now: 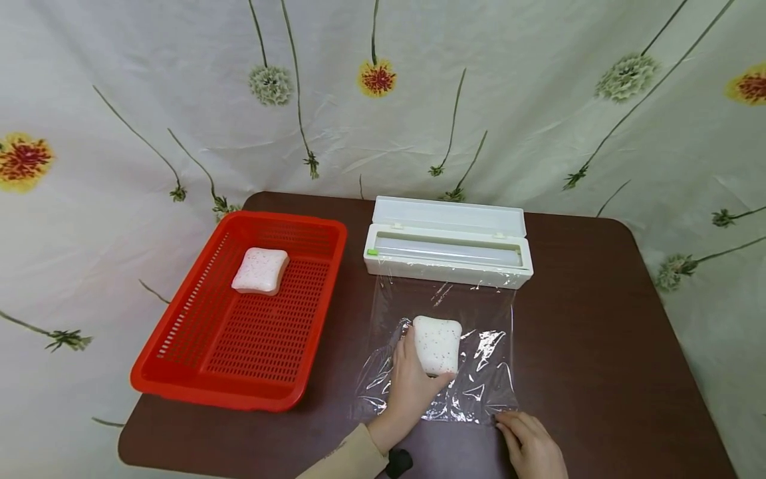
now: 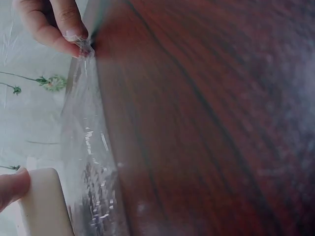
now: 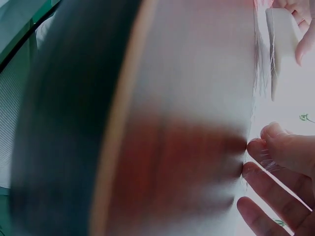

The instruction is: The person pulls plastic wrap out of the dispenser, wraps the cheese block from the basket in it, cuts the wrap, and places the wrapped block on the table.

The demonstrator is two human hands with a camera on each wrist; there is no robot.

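A white, speckled square block (image 1: 438, 344) lies on a sheet of clear plastic wrap (image 1: 487, 382), which runs from the white dispenser box (image 1: 445, 271) towards the table's front. My left hand (image 1: 409, 389) holds this block from its left and near sides, fingers along the left and thumb at the near edge. In the left wrist view the thumb presses against the block's pale side (image 2: 47, 206). My right hand (image 1: 531, 444) pinches the wrap's near right corner between thumb and fingertips. The pinched, gathered film (image 2: 84, 48) shows in the left wrist view.
At the left stands a red perforated basket (image 1: 326, 306) with a similar speckled block (image 1: 260, 269) inside. The dispenser's lid (image 1: 449, 216) is up, with the wrap roll (image 1: 445, 250) inside. Near the left sleeve is a small black object (image 1: 399, 462). The dark table (image 1: 598, 346) extends rightward.
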